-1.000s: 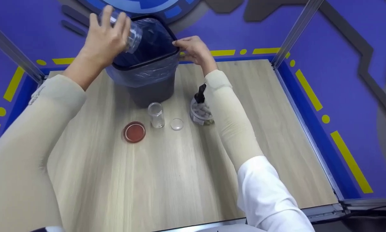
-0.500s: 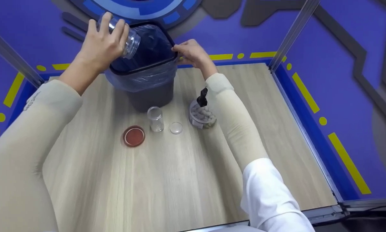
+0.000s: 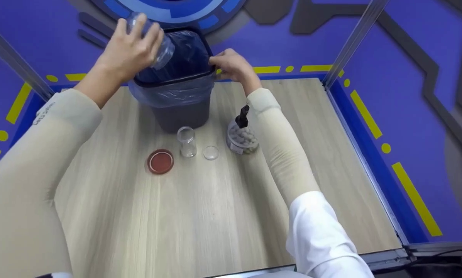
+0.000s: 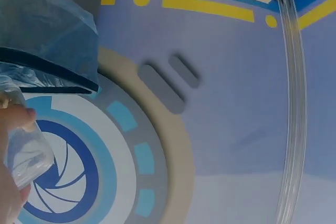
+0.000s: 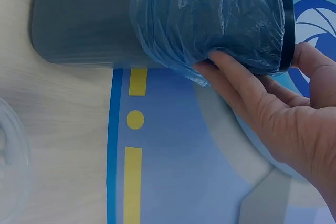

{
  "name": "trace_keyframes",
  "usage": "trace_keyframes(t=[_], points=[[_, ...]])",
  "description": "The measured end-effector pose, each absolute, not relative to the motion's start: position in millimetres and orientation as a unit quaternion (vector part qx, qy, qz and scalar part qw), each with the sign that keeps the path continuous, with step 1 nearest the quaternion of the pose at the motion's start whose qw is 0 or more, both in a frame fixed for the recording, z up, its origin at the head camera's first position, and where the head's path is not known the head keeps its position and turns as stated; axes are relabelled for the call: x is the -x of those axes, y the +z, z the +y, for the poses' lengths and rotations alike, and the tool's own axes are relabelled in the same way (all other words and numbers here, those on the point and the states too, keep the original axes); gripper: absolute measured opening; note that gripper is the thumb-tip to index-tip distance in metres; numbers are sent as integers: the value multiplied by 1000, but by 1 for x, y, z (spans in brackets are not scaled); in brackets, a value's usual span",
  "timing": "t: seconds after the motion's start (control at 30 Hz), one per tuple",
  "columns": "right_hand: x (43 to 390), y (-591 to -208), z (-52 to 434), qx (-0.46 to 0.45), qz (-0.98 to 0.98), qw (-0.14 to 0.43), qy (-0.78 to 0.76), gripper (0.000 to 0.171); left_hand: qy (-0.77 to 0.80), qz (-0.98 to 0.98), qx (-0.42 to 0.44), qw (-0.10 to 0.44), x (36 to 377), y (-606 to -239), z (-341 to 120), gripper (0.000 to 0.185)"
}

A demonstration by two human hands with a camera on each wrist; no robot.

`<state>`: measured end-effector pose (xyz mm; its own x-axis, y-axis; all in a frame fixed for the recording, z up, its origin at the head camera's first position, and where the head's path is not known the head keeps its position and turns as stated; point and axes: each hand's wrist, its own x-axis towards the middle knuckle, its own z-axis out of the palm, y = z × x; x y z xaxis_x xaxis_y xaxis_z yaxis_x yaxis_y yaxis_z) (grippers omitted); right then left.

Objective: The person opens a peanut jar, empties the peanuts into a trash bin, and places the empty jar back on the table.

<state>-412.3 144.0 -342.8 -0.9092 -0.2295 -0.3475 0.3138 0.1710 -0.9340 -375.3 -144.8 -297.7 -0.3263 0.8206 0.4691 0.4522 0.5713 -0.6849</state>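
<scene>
In the head view my left hand (image 3: 127,50) grips a clear jar (image 3: 164,55), tipped mouth-down over the opening of a dark trash bin (image 3: 182,116). No contents show in the jar. The left wrist view catches the thumb and part of the jar (image 4: 29,156) at its left edge. My right hand (image 3: 234,65) holds the bin's right rim. In the right wrist view, its thumb lies at the black rim (image 5: 288,24) while the fingers press the translucent bin liner (image 5: 210,30) from outside. The bin stands upright, its inside mostly dark.
On the wood-grain table (image 3: 200,216), in front of the bin, are a red lid (image 3: 161,161), a small clear glass jar (image 3: 187,143) and a clear round lid (image 3: 210,153). A tub of pale pieces (image 3: 242,139) with a black handle (image 3: 242,117) sits beside my right forearm.
The tilted jar has shifted slightly and now looks blurred, still over the bin. The right hand keeps its hold on the rim. The head view has moved a little.
</scene>
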Motion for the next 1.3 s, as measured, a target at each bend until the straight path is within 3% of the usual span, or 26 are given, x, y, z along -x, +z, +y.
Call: trace_keyframes(t=[0.2,0.37,0.53,0.8,1.3], points=[[414,-343,136,-21,725,220,-652,30,246,-769,413,420,373,-300,-152,39],[415,-339,130,-8,719,219,-659,29,245,-787,388,412,371,-299,-158,53],[416,-336,131,-18,721,220,-657,27,239,-766,421,423,372,-301,-154,38],[415,-338,133,-15,713,223,-665,28,249,-784,381,422,371,-311,-148,44],[416,-345,132,-17,696,223,-682,19,238,-779,397,423,375,-309,-159,43]])
